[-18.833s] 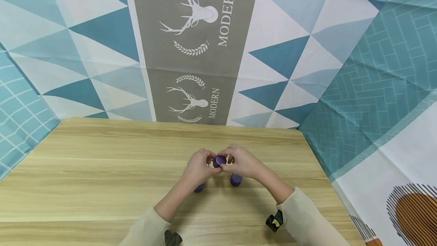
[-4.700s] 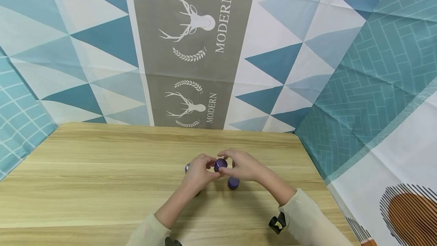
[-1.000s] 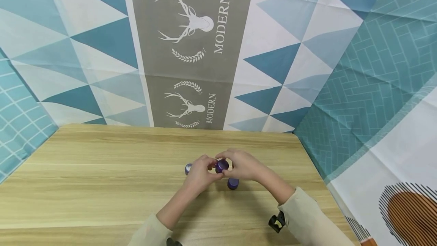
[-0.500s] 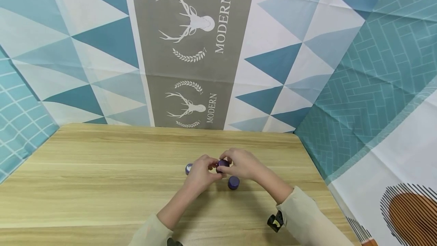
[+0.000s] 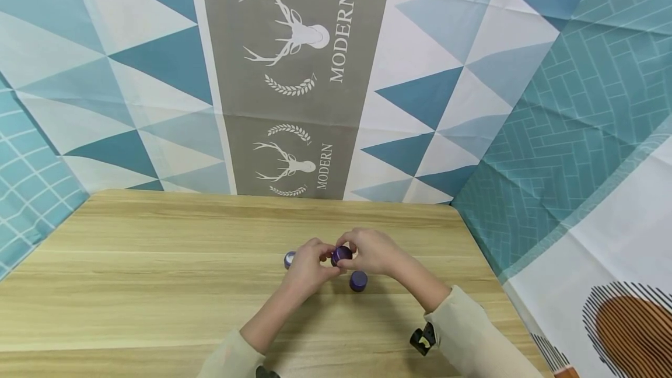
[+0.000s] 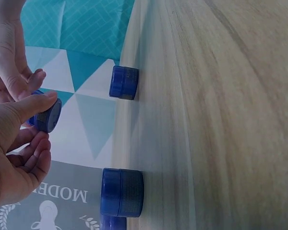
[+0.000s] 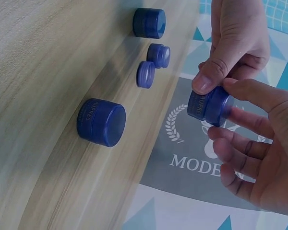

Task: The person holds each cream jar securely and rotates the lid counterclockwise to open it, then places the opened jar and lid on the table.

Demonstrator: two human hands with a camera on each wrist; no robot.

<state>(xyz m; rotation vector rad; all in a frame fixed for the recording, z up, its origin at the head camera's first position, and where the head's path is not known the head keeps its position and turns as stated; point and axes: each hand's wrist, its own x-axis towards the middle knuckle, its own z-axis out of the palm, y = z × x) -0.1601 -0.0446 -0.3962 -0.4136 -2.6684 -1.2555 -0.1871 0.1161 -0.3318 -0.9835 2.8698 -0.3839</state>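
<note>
A small purple-blue cosmetic jar (image 5: 341, 256) is between my two hands, raised over the table. My left hand (image 5: 307, 267) pinches it by the lettered body, thumb on top in the left wrist view. The right hand (image 5: 371, 251) grips the lid end (image 7: 218, 106) with thumb and fingertips. Below the hands stands a capped jar (image 5: 359, 281), lettered "AUPRES" in the right wrist view. Another capped jar (image 7: 150, 23) shows there, hidden by the left arm in the head view. Near it are a jar with a narrow neck (image 7: 158, 56) and a flat lid-like piece (image 7: 145, 74).
The wood-grain table (image 5: 157, 284) extends widely to the left. A patterned cloth (image 5: 294, 92) hangs behind its far edge, with another cloth (image 5: 567, 150) along the right. A blue round piece with a whitish face (image 5: 290, 259) lies just beyond the left hand.
Within the last second, the right fingers shift on the held jar and its tilt changes slightly. Since the oldest frame, the whitish-faced piece has come into view beside the left hand.
</note>
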